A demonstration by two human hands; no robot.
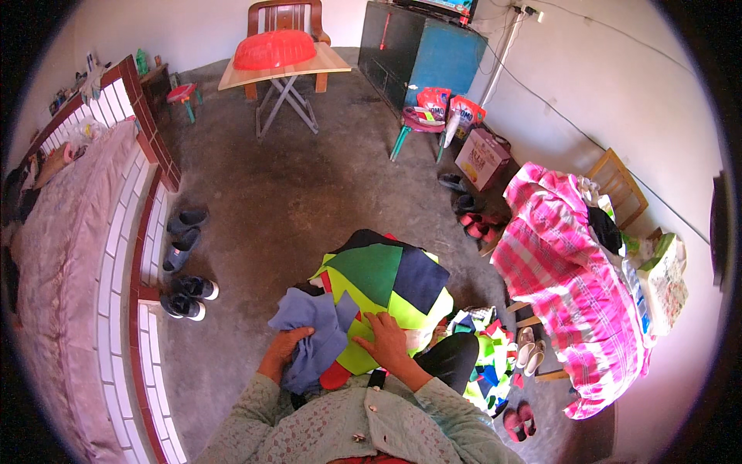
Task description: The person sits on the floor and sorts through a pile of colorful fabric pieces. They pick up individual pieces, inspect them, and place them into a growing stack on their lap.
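Observation:
Gripped in my left hand (289, 349) is a crumpled blue-grey cloth (315, 332), hanging over the left side of my lap. Pieces of fabric in several colours lie across my lap: a green piece (363, 271), a dark navy piece (419, 283) and a yellow-green piece (357, 357). My right hand (386, 345) rests on the yellow-green fabric with its fingers spread, close to the edge of the blue-grey cloth. A small red piece (335, 374) shows below it. How the pieces are joined I cannot tell.
Right of my knee lies a pile of coloured fabric scraps (488, 363). Beyond it a pink checked cloth (568, 286) covers furniture. Shoes (185, 298) stand along the tiled bed base at left. Ahead are a folding table (332, 66) with a red basin (274, 50) and a stool (421, 124).

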